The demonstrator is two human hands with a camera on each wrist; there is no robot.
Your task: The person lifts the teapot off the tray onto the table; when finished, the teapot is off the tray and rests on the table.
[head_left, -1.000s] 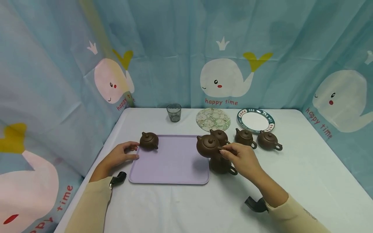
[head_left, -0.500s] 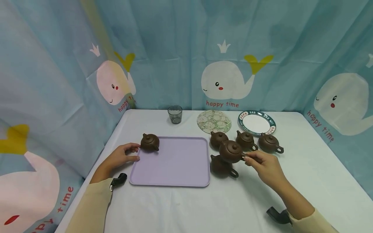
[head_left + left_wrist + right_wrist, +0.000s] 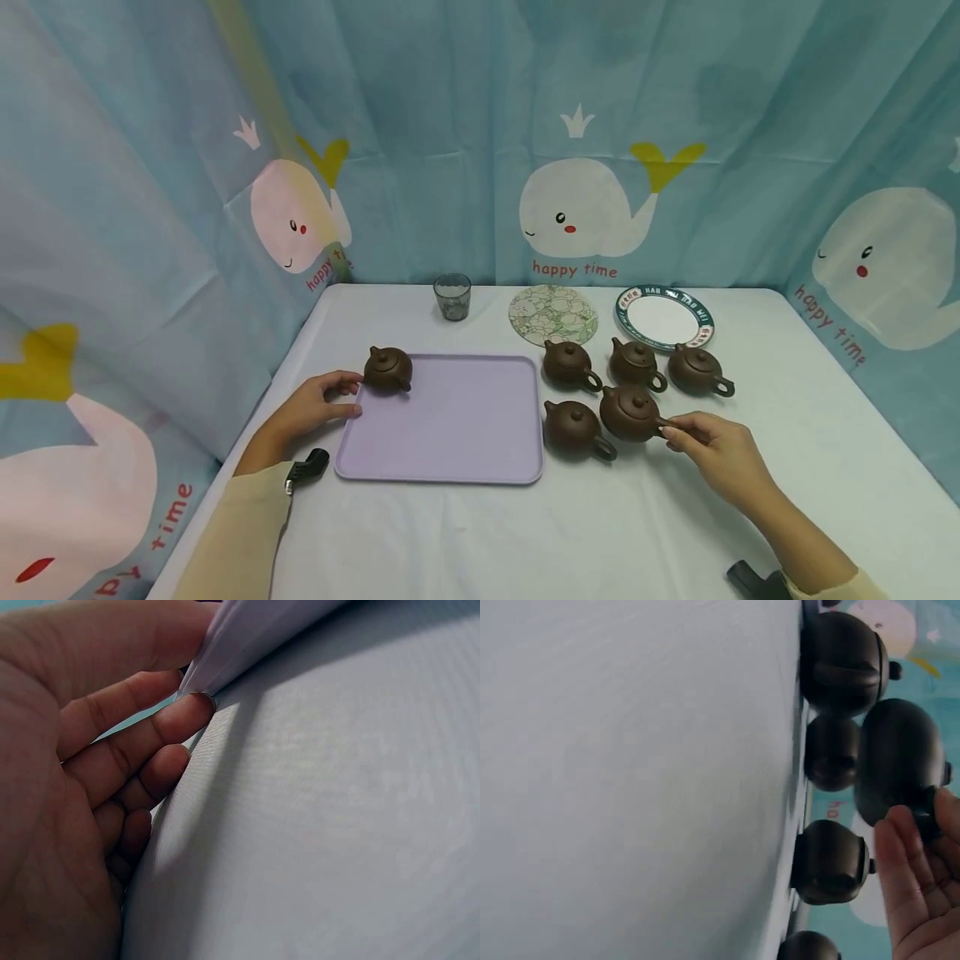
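Observation:
My right hand (image 3: 720,454) pinches the handle of a small dark brown teapot (image 3: 628,414). In the right wrist view this teapot (image 3: 896,761) is raised off the tabletop, with fingertips at its handle. Left of it stands another brown teapot (image 3: 572,427), just off the right side of a lilac tray (image 3: 450,425). One more teapot (image 3: 387,371) sits in the tray's far left corner. My left hand (image 3: 318,404) touches the tray's left edge beside that corner. In the left wrist view the relaxed fingers and thumb of the left hand (image 3: 52,810) rest against the tray wall (image 3: 247,645).
Behind the held teapot, a row of teapots stands on the white table: a left one (image 3: 567,364), a middle one (image 3: 633,364) and a right one (image 3: 696,369). Farther back are a glass (image 3: 453,297), a round patterned mat (image 3: 553,315) and a green-rimmed plate (image 3: 705,329).
My right hand has carried the teapot from over the tray's right side, rightward and nearer, to the right of the front teapot. My left hand has stayed at the tray edge.

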